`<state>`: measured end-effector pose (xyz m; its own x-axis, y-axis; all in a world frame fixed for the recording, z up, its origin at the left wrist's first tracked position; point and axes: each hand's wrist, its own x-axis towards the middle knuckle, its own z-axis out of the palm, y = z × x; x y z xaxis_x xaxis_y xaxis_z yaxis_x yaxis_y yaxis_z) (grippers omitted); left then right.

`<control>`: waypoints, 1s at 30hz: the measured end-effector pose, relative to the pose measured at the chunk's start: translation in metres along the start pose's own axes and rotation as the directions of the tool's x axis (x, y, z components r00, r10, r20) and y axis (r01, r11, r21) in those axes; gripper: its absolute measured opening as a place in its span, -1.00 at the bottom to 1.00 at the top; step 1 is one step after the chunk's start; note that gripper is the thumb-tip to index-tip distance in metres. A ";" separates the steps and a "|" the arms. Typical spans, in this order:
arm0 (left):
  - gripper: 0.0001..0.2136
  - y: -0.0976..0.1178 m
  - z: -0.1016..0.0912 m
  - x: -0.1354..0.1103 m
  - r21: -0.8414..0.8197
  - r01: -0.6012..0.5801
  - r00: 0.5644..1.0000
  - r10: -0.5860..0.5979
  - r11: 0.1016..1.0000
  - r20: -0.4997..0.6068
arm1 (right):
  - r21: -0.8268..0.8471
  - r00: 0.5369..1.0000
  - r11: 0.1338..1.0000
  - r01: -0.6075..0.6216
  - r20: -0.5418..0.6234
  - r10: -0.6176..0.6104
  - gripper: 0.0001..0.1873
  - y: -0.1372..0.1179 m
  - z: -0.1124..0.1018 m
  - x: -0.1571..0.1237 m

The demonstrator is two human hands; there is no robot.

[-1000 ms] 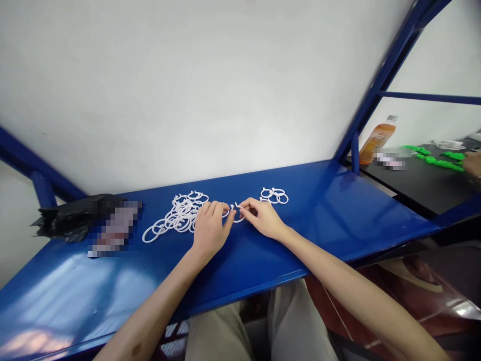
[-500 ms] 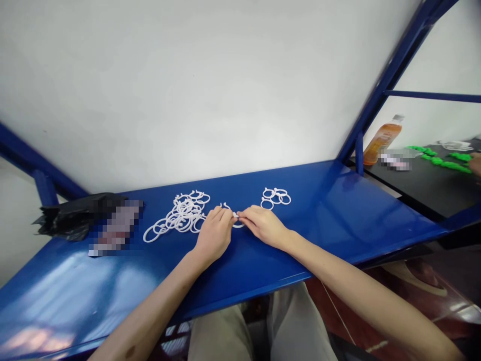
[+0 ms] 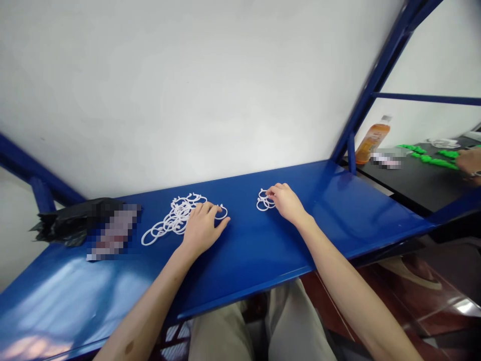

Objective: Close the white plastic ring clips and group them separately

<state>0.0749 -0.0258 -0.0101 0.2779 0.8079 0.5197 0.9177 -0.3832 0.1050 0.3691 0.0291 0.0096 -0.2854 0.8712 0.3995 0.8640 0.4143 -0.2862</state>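
Note:
My left hand [image 3: 201, 228] lies palm down with fingers spread over the right edge of a pile of white plastic curtain rings [image 3: 171, 220]. One ring [image 3: 221, 215] shows between its index finger and thumb, with small knobs at its top; whether the fingers touch it I cannot tell. My right hand [image 3: 284, 200] is at the smaller group of white rings [image 3: 265, 204], its fingertips closed on a ring there. The hand covers the right part of that group.
Both groups lie on a blue metal table [image 3: 240, 260] against a white wall. A black plastic bag [image 3: 67, 218] and a blurred packet [image 3: 114, 230] sit at left. Beyond a blue frame post at right, a black table [image 3: 413, 180] holds an orange drink bottle [image 3: 374, 140], green pieces and another person's hand [image 3: 469, 161].
My hands have parted from the ring they pinched together mid-table. The right has moved right to the smaller group. The left has opened and shifted slightly left over the pile's edge.

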 end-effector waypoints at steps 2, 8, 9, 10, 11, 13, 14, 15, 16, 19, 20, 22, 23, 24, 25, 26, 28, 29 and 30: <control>-0.66 0.001 0.002 -0.001 0.038 0.030 1.000 -0.030 0.999 -0.004 | 0.006 0.999 1.000 -0.016 0.032 0.015 -0.78 0.001 -0.001 0.000; -0.55 0.000 0.012 -0.003 0.073 0.050 0.998 -0.051 0.996 0.020 | -0.008 0.998 0.999 -0.037 0.047 0.037 -0.78 -0.001 0.000 0.000; -0.58 0.000 0.013 -0.003 0.066 0.045 0.998 -0.047 0.997 0.029 | -0.009 0.999 0.999 -0.031 0.042 0.031 -0.78 -0.001 0.001 0.000; -0.60 -0.001 0.013 -0.002 0.056 0.040 0.998 -0.042 0.998 0.036 | -0.008 0.999 1.000 -0.025 0.031 0.025 -0.78 -0.001 0.001 0.000; -0.62 -0.001 0.013 -0.002 0.046 0.035 0.998 -0.037 0.998 0.041 | -0.006 1.000 1.000 -0.017 0.013 0.017 -0.77 -0.001 0.001 0.000; -0.62 0.000 0.011 -0.001 0.025 0.025 0.999 -0.026 0.999 0.037 | 0.001 0.999 1.000 -0.002 -0.037 0.002 -0.76 -0.005 0.001 0.000; -0.61 0.002 0.010 0.000 0.014 0.017 0.999 -0.018 1.000 0.028 | 0.010 0.998 1.000 0.007 -0.065 -0.007 -0.76 -0.009 0.000 0.000; -0.60 0.004 0.008 0.000 0.003 0.006 1.000 -0.007 1.000 0.014 | 0.027 0.996 0.999 0.020 -0.091 -0.018 -0.77 -0.013 0.000 0.000; -0.59 0.006 0.006 0.000 -0.008 -0.008 1.000 0.008 1.000 -0.004 | 0.058 0.993 0.998 0.040 -0.111 -0.034 -0.78 -0.019 0.001 0.000; -0.58 0.015 0.001 0.000 -0.036 -0.062 0.995 0.059 0.997 -0.075 | 0.252 0.989 0.959 0.132 -0.092 -0.112 -0.85 -0.042 0.005 -0.003; -0.59 0.018 -0.001 0.000 -0.045 -0.082 0.992 0.077 0.996 -0.104 | 0.346 0.988 0.926 0.154 -0.054 -0.145 -0.85 -0.050 0.007 -0.005; -0.60 0.024 -0.002 -0.001 -0.065 -0.121 0.981 0.110 0.990 -0.159 | 0.524 0.982 0.840 0.141 0.034 -0.186 -0.84 -0.063 0.013 -0.010; -0.61 0.026 -0.003 -0.001 -0.080 -0.136 0.977 0.120 0.987 -0.178 | 0.583 0.979 0.803 0.120 0.063 -0.192 -0.84 -0.068 0.016 -0.012; -0.62 0.027 -0.003 -0.001 -0.103 -0.144 0.975 0.123 0.984 -0.188 | 0.627 0.979 0.773 0.098 0.079 -0.188 -0.85 -0.072 0.018 -0.014; -0.64 0.028 -0.002 -0.002 -0.137 -0.134 0.976 0.107 0.981 -0.189 | 0.656 0.981 0.751 0.078 0.085 -0.176 -0.86 -0.075 0.021 -0.015; -0.66 0.029 -0.002 -0.002 -0.187 -0.101 0.981 0.066 0.977 -0.183 | 0.673 0.984 0.736 0.064 0.081 -0.160 -0.88 -0.076 0.022 -0.016; -0.71 0.029 -0.002 -0.002 -0.318 0.031 0.988 -0.076 0.948 -0.133 | 0.687 0.990 0.724 0.054 0.061 -0.131 -0.90 -0.076 0.024 -0.016; -0.74 0.029 -0.002 -0.001 -0.384 0.106 0.985 -0.149 0.917 -0.084 | 0.685 0.991 0.726 0.060 0.047 -0.126 -0.89 -0.076 0.024 -0.016; -0.77 0.029 -0.003 -0.001 -0.440 0.171 0.980 -0.200 0.882 -0.020 | 0.678 0.992 0.731 0.072 0.030 -0.126 -0.88 -0.076 0.024 -0.016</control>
<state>0.1008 -0.0387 -0.0049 0.0831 0.8591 0.5050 0.7319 -0.3965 0.5542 0.2980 -0.0097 0.0038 -0.4045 0.8197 0.4057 0.3301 0.5445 -0.7711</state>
